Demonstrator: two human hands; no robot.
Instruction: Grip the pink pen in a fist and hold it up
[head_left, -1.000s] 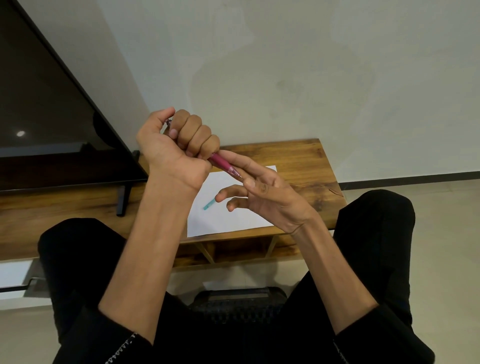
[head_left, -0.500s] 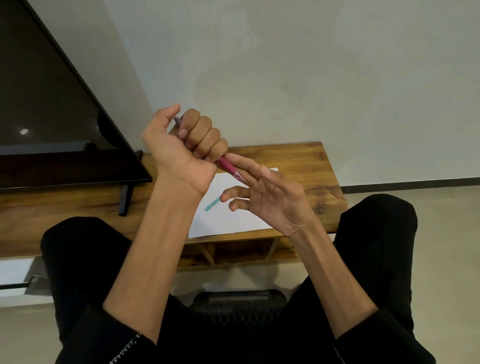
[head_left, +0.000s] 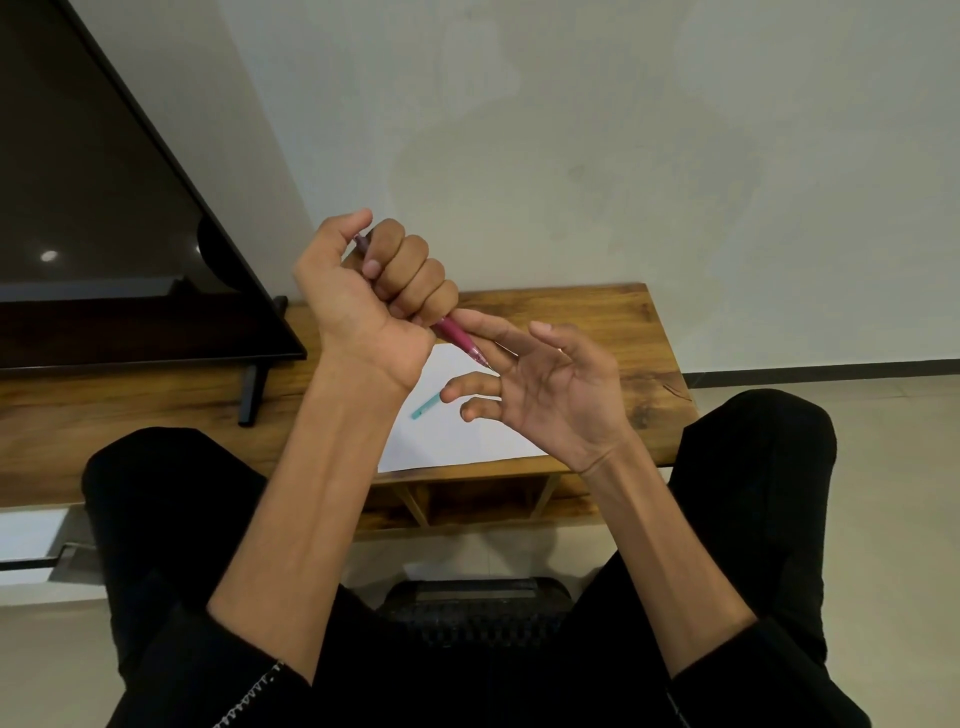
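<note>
My left hand (head_left: 371, 299) grips a pink pen (head_left: 462, 338) in a fist, tip pointing down and right. The pen's tip touches the index finger of my right hand (head_left: 550, 387), which is held palm up with its fingers loosely spread and holds nothing. Both hands hover above a white sheet of paper (head_left: 457, 431) lying on a low wooden table (head_left: 639, 343). A small teal pen cap (head_left: 426, 405) lies on the paper, just left of my right fingertips.
A large dark TV screen (head_left: 104, 249) on a thin black stand (head_left: 249, 395) occupies the table's left part. A pale wall rises behind. My legs in black trousers (head_left: 753, 493) flank a black chair seat (head_left: 472, 608) over a tiled floor.
Both hands have stayed nearly still relative to each other. My right thumb and fingers have spread a little wider, and the view has shifted slightly downward.
</note>
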